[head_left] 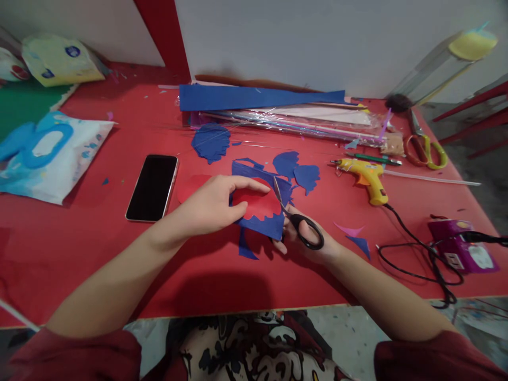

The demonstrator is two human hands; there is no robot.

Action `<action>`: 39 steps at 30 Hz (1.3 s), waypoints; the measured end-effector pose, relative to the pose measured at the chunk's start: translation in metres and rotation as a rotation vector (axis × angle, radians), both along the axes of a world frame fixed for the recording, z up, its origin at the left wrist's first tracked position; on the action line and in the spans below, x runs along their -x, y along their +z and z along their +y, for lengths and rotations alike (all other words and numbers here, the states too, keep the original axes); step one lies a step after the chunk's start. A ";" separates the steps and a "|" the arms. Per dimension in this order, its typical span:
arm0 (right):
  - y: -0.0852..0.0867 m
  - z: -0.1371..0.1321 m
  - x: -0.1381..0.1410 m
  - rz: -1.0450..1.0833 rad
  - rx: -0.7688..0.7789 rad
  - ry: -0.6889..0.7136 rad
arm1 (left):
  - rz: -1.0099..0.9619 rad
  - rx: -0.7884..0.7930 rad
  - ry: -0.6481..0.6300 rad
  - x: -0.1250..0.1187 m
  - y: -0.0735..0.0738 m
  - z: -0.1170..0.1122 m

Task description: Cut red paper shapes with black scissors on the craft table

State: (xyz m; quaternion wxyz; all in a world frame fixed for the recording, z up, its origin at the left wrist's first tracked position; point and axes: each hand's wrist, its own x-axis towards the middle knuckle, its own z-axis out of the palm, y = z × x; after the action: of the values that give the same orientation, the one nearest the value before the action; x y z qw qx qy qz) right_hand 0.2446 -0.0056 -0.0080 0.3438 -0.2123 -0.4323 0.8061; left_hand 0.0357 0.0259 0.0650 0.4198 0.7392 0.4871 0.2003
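Note:
My left hand (216, 203) pinches a red scalloped paper piece (260, 203) laid on a sheet of blue paper (265, 227), thumb and fingers over the red. Black-handled scissors (310, 233) are in my right hand (317, 246), thumb through one loop. Their blades point up along the right side of the red piece, at the blue sheet. Some of my right fingers are hidden under the paper. Another red paper piece (190, 186) lies partly under my left hand. Cut blue petal-like shapes (306, 177) lie just beyond, with a stack of blue scalloped pieces (211, 143) to their left.
A phone (153, 188) lies at left, near a wipes pack (59, 153). To the right are a yellow glue gun (367, 177), its cord, a purple power block (462, 246) and red-yellow scissors (426, 151). Blue strips (257, 98) and wrapped sticks lie along the wall.

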 end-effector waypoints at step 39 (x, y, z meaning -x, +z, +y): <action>-0.001 0.001 -0.001 0.016 0.033 -0.014 | -0.010 -0.016 0.001 0.000 -0.004 0.001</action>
State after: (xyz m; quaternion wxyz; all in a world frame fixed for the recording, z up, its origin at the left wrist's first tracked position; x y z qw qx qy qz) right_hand 0.2458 -0.0045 -0.0090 0.3492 -0.2144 -0.4146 0.8125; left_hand 0.0359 0.0271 0.0607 0.4161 0.7413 0.4837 0.2083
